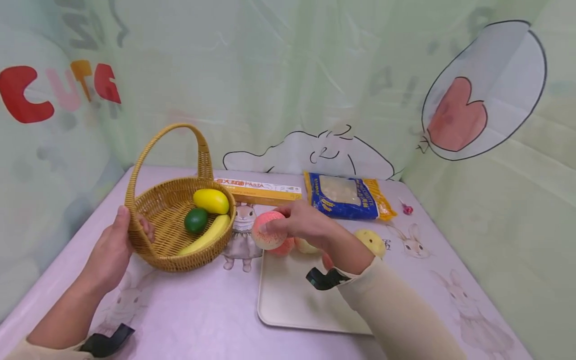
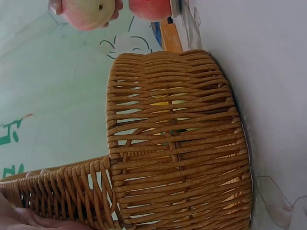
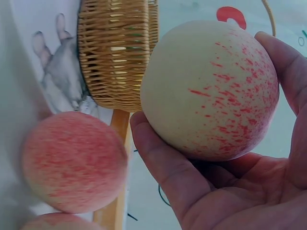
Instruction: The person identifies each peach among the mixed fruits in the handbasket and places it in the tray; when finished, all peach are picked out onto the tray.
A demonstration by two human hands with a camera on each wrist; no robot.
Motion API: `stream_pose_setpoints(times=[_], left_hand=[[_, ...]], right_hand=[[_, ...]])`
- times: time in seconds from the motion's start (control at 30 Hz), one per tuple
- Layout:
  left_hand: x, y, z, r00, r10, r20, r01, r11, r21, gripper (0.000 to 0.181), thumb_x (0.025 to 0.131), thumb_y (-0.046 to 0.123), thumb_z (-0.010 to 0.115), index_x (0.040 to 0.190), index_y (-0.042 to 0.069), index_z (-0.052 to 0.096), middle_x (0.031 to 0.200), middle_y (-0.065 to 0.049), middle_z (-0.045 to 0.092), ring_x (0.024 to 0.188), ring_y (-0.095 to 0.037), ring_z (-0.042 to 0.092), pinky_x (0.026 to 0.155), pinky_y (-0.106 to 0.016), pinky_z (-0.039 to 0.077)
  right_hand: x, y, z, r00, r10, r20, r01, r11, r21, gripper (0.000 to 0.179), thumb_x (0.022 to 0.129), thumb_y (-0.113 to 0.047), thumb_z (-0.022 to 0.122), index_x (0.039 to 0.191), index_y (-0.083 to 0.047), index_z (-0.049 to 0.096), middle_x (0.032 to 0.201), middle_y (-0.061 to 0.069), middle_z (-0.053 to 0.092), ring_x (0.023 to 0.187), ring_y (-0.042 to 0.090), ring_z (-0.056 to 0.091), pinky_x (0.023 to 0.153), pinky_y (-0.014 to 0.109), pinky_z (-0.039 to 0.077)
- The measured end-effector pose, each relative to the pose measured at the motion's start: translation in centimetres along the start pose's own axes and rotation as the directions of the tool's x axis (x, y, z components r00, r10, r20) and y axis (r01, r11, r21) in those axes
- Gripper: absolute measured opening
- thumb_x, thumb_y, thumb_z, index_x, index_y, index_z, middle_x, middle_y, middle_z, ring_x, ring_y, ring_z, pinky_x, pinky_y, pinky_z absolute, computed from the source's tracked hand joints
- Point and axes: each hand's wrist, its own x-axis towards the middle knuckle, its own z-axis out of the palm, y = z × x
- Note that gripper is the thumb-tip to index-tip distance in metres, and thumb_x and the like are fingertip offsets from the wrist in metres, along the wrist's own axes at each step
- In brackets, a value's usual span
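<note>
On the left, my left hand [image 1: 110, 250] grips a wicker basket [image 1: 177, 263] at the base of its arched handle, thumb outside and fingers inside. The basket is tilted toward me. Inside it lie a yellow mango [image 1: 211, 201], a dark green avocado-like fruit [image 1: 196, 220] and a banana [image 1: 208, 235]. My right hand [image 1: 310, 225] holds a pale peach with red speckles [image 3: 206, 91] between thumb and fingers, to the right of the basket. Below it, another pink peach [image 3: 74, 163] sits at the far edge of a beige tray [image 1: 292, 295].
More round fruit, including a pale yellow one [image 1: 371, 241], is on the tray, partly hidden by my right arm. Behind are a pasta box [image 1: 265, 195] and a blue-and-yellow food bag [image 1: 344, 197]. A wrapped lollipop [image 1: 407, 209] lies at the right; printed curtains enclose the table.
</note>
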Motion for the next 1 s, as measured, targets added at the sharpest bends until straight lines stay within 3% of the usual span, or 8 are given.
stream_pose_setpoints(times=[0.23, 0.47, 0.77, 1.0], left_hand=[[-0.1, -0.1, 0.0, 1.0, 0.016, 0.004, -0.016, 0.999, -0.035, 0.052, 0.115, 0.041, 0.02, 0.103, -0.001, 0.048, 0.094, 0.001, 0.053, 0.093, -0.013, 0.05, 0.086, -0.017, 0.041], [0.0, 0.0, 0.0, 1.0, -0.008, 0.003, 0.008, 1.0, 0.019, 0.052, 0.115, 0.041, 0.017, 0.104, 0.0, 0.047, 0.094, 0.0, 0.052, 0.094, -0.013, 0.049, 0.086, -0.017, 0.04], [0.1, 0.0, 0.1, 1.0, -0.005, 0.007, 0.006, 1.0, -0.012, 0.051, 0.115, 0.041, 0.017, 0.104, 0.001, 0.047, 0.094, 0.001, 0.05, 0.094, -0.014, 0.048, 0.086, -0.017, 0.04], [0.0, 0.0, 0.0, 1.0, -0.009, 0.01, 0.009, 1.0, 0.0, 0.053, 0.115, 0.042, 0.017, 0.105, 0.0, 0.047, 0.095, 0.0, 0.05, 0.096, -0.014, 0.047, 0.087, -0.018, 0.039]], right_hand=[[-1.7, 2.3, 1.0, 0.998, 0.061, -0.024, -0.061, 0.998, 0.016, 0.035, 0.085, -0.037, 0.084, 0.116, -0.022, 0.077, 0.103, 0.002, 0.071, 0.103, 0.022, 0.058, 0.091, 0.043, 0.05], [-2.9, 4.8, 2.3, 1.0, -0.021, 0.005, 0.021, 0.999, 0.044, 0.042, 0.087, -0.025, 0.083, 0.123, -0.008, 0.073, 0.108, 0.005, 0.07, 0.102, 0.021, 0.062, 0.094, 0.039, 0.055], [-3.0, 6.7, 3.9, 0.998, -0.068, -0.006, 0.067, 0.996, -0.059, 0.03, 0.081, -0.026, 0.085, 0.106, -0.012, 0.076, 0.095, -0.002, 0.072, 0.092, 0.015, 0.061, 0.084, 0.032, 0.051], [-3.0, 6.8, 4.6, 0.996, -0.074, -0.059, 0.064, 0.985, -0.158, 0.043, 0.078, -0.032, 0.088, 0.115, -0.013, 0.076, 0.1, 0.0, 0.07, 0.091, 0.017, 0.059, 0.082, 0.033, 0.051]])
